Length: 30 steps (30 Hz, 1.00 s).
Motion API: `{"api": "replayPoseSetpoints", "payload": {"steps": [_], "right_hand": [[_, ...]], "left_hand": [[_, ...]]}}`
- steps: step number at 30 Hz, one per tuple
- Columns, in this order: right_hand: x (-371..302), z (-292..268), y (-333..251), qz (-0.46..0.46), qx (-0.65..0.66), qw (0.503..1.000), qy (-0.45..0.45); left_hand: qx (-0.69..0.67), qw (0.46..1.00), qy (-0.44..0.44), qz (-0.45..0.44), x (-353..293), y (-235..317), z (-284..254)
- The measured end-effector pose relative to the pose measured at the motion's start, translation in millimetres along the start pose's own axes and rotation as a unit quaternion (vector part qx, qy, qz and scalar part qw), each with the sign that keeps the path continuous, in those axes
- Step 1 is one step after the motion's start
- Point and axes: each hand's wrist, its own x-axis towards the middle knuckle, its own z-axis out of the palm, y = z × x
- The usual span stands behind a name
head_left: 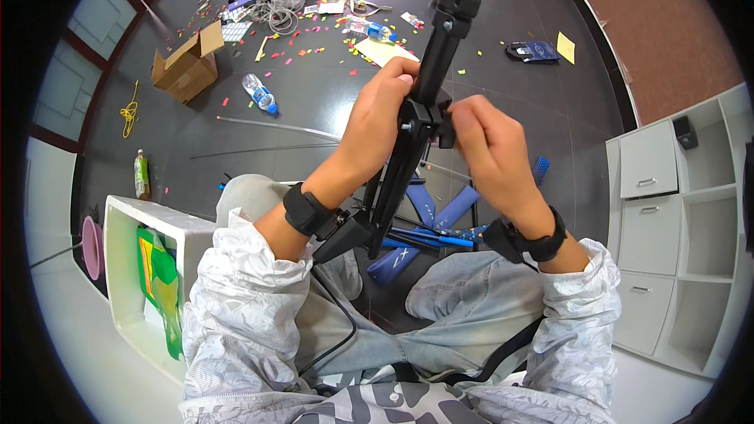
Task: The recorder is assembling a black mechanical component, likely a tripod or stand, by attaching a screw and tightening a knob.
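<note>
A black folding tripod stands tilted in front of me, its top end leaning far and to the right, its folded legs pointing down between my knees. My left hand is closed around its upper part, just beneath the centre column. At the collar on the right side, the fingers of my right hand pinch a small black knob. Both wrists carry black straps with small devices. Beneath the tripod, several blue flat pieces lie on the floor between my legs.
Left of me stands a white foam box with a green packet inside. Ahead are an open cardboard box, plastic bottles, a thin rod, tangled cables and scattered paper bits. White cabinets line the right side.
</note>
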Motion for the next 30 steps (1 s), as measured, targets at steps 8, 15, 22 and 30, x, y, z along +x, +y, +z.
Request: {"api": "replayPoseSetpoints", "payload": {"steps": [8,15,22,30], "right_hand": [[8.3,0.9,11.7,-0.283,-0.180,0.935,0.117],[4.6,-2.1,0.2,-0.213,-0.127,0.967,0.059],[3.9,5.5,0.4,0.180,0.213,0.959,-0.045],[3.4,-1.8,5.7,0.114,0.001,0.993,0.000]], "left_hand": [[-0.073,0.996,0.001,-0.052,-0.5,-4.4,3.9],[-0.042,0.997,0.002,-0.057,-5.0,-4.6,0.8],[0.062,0.998,0.013,-0.001,-4.3,-3.9,-0.5],[-0.009,0.996,0.016,-0.092,-1.6,1.5,4.4]]}}
